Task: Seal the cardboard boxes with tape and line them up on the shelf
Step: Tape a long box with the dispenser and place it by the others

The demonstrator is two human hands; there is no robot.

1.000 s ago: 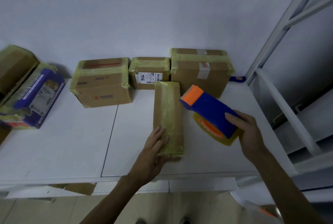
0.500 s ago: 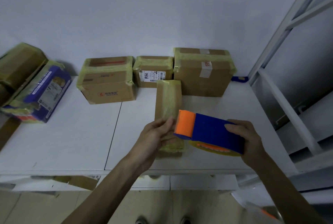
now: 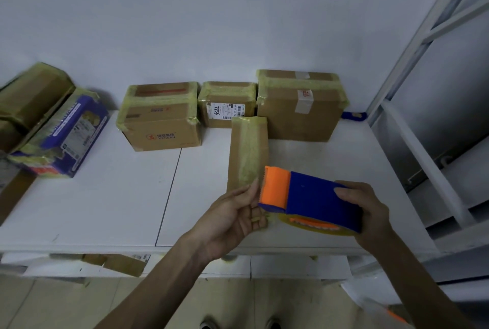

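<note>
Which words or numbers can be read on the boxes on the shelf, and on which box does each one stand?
"HENGAN": front of the left cardboard box.
"7936", handwritten, probably: white label on the small middle box.
Blue box and large right box: print too blurred to read.

A single wide-angle camera on the person's head looks forward and steeply down onto the white shelf (image 3: 105,209). It sits near enough that both forearms (image 3: 164,275) rise from 6 o'clock. The wall (image 3: 238,11) fills 12 o'clock, a metal frame (image 3: 423,37) slants at 2 o'clock, and the floor (image 3: 53,307) edges the bottom.
</note>
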